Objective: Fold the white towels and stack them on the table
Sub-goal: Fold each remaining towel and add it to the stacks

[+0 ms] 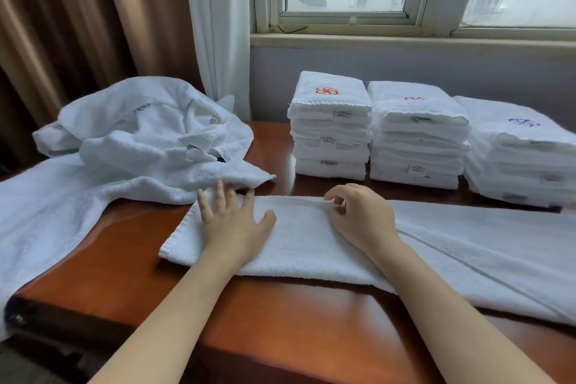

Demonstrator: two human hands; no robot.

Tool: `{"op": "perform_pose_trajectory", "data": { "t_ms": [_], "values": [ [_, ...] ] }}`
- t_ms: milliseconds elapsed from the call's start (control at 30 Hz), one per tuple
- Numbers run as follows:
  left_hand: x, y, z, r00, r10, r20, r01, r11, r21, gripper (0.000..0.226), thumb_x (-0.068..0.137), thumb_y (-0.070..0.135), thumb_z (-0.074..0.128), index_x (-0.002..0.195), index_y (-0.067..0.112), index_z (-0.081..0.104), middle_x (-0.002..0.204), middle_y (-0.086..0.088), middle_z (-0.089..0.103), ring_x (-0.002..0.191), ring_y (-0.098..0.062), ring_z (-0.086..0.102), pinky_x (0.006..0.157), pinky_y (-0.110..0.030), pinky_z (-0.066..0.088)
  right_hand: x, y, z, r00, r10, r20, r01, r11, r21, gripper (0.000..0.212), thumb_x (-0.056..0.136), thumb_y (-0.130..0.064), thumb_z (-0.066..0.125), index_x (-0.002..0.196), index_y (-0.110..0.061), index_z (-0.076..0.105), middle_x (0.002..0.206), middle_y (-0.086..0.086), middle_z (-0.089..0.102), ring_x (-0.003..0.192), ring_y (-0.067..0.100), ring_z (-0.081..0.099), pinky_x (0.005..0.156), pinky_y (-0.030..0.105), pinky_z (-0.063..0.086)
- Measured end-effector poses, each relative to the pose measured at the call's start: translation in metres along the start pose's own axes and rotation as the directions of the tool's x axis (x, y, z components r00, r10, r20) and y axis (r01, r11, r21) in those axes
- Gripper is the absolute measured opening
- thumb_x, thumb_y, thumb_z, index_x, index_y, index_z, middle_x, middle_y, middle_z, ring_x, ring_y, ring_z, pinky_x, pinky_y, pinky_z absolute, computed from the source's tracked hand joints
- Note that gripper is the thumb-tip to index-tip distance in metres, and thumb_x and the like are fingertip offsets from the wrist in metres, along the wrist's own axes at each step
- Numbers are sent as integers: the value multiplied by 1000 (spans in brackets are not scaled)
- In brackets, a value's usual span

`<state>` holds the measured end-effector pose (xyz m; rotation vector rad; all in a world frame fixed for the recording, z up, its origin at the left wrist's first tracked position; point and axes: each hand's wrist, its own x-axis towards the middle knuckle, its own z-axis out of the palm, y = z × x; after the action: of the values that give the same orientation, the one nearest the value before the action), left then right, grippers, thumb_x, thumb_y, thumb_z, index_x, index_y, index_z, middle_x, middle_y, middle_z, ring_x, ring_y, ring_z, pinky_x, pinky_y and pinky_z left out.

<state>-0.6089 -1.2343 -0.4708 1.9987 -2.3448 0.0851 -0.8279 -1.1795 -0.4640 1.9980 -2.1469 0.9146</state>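
A long white towel [452, 237], folded lengthwise, lies across the brown wooden table [131, 274] from the middle to the right edge. My left hand [232, 221] presses flat on its left end with fingers spread. My right hand [358, 217] pinches the towel's far folded edge with curled fingers. Three stacks of folded white towels stand at the back: one with a red logo [330, 128], a middle one [417, 137], and a wider one with a blue logo [520, 153]. A heap of unfolded white towels [140, 137] lies at the left.
A large white towel [40, 221] drapes over the table's left edge. Brown and white curtains [124, 15] hang behind the heap. A window with a sill [405, 40] runs along the wall behind the stacks.
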Motion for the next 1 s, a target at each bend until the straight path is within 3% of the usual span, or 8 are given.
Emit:
{"op": "perform_pose_trajectory", "data": {
  "t_ms": [67,200,300,400,500,567,767,1000],
  "values": [
    [2,-1,0,999,5,51,-1,997,-80,74,95,66,17,158,29,8,165,-12,-1,152,-27,-9,118,-57,-9,-2,3,-4,1000,24,3,-24,1000,-6,28,82,-13,60,102,-28,72,91,-14,63,86,9,58,61,27,45],
    [2,-1,0,1000,1,28,1,995,-97,73,95,67,17,157,29,10,165,-11,4,152,-27,-3,120,-55,-6,-8,11,-11,998,62,2,-62,997,-37,28,82,-12,60,102,-27,71,92,-13,64,90,10,58,60,25,39],
    [-5,0,-3,983,71,-168,-109,967,-231,56,98,51,36,147,24,42,153,-6,39,144,-23,29,116,-44,20,-12,11,-14,997,77,1,-76,996,-52,27,86,-13,58,104,-28,72,97,-12,68,96,11,60,64,26,43],
    [-15,9,-8,921,190,-341,-311,885,-346,34,94,29,54,127,25,63,131,7,60,123,-16,51,95,-34,40,-18,11,-18,997,76,34,-74,996,-58,30,89,-14,55,110,-28,71,107,-13,70,103,13,61,72,27,46],
    [-23,31,-14,909,302,-286,-399,829,-393,37,93,29,56,130,28,60,136,11,55,127,-12,47,97,-30,39,-29,14,-27,995,68,67,-65,996,-53,33,90,-15,53,116,-29,67,111,-12,70,104,16,62,73,29,47],
    [-27,52,-19,878,378,-293,-474,773,-421,39,93,29,56,133,28,58,137,12,53,128,-10,47,98,-29,40,-40,22,-37,995,83,55,-77,993,-95,32,88,-17,53,113,-31,66,108,-11,70,99,18,62,67,28,38],
    [-46,126,-37,727,615,-305,-682,599,-419,42,92,26,59,133,26,58,134,10,56,124,-11,50,97,-31,45,-78,67,-86,966,258,25,-251,954,-163,29,81,-20,56,105,-34,66,105,-8,70,97,23,63,71,30,44],
    [-71,202,-36,579,776,-249,-794,468,-388,44,89,25,59,132,34,56,133,13,56,122,-9,51,94,-26,41,-132,106,-135,935,352,-37,-351,907,-231,36,78,-17,57,109,-33,67,111,-11,69,104,19,61,80,30,47]
  ]
}}
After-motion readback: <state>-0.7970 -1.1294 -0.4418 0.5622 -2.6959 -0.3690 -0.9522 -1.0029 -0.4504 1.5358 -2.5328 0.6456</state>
